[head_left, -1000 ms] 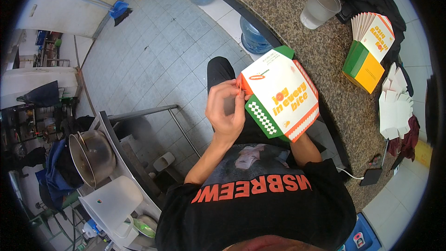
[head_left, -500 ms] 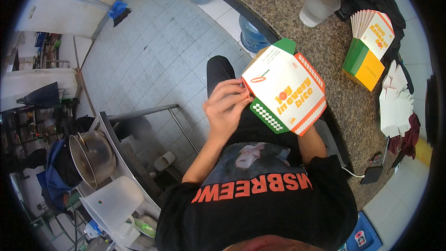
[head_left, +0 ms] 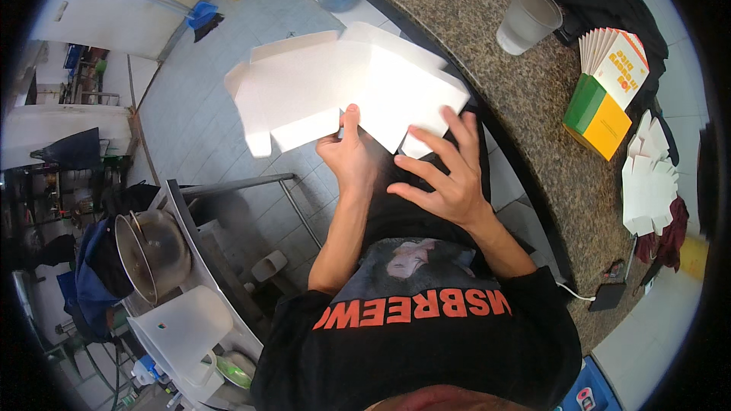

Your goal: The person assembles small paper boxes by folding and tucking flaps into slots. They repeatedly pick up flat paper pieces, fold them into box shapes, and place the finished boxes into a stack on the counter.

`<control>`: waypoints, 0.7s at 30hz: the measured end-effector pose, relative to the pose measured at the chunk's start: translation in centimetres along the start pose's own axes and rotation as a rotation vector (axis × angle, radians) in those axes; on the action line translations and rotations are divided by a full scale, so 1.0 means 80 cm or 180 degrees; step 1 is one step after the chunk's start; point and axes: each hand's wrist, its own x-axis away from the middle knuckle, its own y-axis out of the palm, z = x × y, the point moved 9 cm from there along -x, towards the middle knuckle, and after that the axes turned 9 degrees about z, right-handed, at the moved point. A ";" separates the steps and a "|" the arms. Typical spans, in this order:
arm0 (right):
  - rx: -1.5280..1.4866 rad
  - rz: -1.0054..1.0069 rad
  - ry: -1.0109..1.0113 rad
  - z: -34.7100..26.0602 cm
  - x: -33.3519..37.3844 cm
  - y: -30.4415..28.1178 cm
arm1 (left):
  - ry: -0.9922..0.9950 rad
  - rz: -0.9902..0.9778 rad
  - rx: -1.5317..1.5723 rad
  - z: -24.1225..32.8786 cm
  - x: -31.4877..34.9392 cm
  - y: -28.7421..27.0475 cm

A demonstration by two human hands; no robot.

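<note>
An unfolded cardboard food box [head_left: 304,80] hangs above my lap, its plain white inside facing up and its flaps standing out along the edges. My left hand [head_left: 352,156] grips it at the near edge by the middle crease, thumb on top and the other fingers mostly hidden beneath. At the box's right end my right hand [head_left: 451,175] is spread, fingers apart, with the fingertips by the right flap. Whether they touch the card I cannot tell.
On the granite counter [head_left: 457,0] to the right stand a clear plastic cup [head_left: 529,19], a stack of folded printed boxes [head_left: 605,91] and white card pieces [head_left: 649,179]. At left, a metal table holds a large pot [head_left: 156,255] and a white plastic container [head_left: 186,327].
The box has been opened out and turned from its printed side to its white inside, and it now reaches farther left. My right hand has come out from behind it and spread.
</note>
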 end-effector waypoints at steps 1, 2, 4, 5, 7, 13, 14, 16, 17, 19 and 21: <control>0.0227 0.0276 0.0133 0.009 0.017 0.002 | -0.0329 -0.0224 0.0133 -0.016 -0.003 0.000; 0.0367 0.0627 0.0088 0.019 0.028 0.000 | -0.0655 -0.0297 0.0218 -0.029 0.002 0.001; -0.0295 0.1179 0.0341 0.045 0.033 0.000 | -0.1309 -0.0407 0.0396 -0.055 0.022 0.002; -0.0754 0.1209 0.0571 0.057 0.040 0.015 | -0.1524 -0.0422 0.0210 -0.072 0.032 -0.001; -0.1072 0.1146 0.0772 0.063 0.052 0.037 | -0.2131 -0.0641 0.0356 -0.099 0.060 -0.002; -0.0408 0.1195 0.0795 0.056 0.031 0.034 | -0.2774 -0.0874 0.0475 -0.143 0.111 -0.011; -0.0311 0.1232 0.0861 0.064 0.030 0.032 | -0.2808 -0.0904 0.0407 -0.128 0.128 0.000; -0.0171 0.1307 0.1014 0.081 0.028 0.025 | -0.3202 -0.1555 0.0113 -0.110 0.169 0.003; -0.0061 0.1372 0.1012 0.088 0.024 0.017 | -0.2795 -0.2265 -0.0402 -0.093 0.184 0.005; 0.0102 0.1462 0.0806 0.094 0.015 0.002 | -0.1835 -0.3604 -0.1406 -0.050 0.212 0.004; 0.0147 0.1469 0.0509 0.094 0.011 -0.007 | -0.1476 -0.4100 -0.2117 -0.013 0.215 0.007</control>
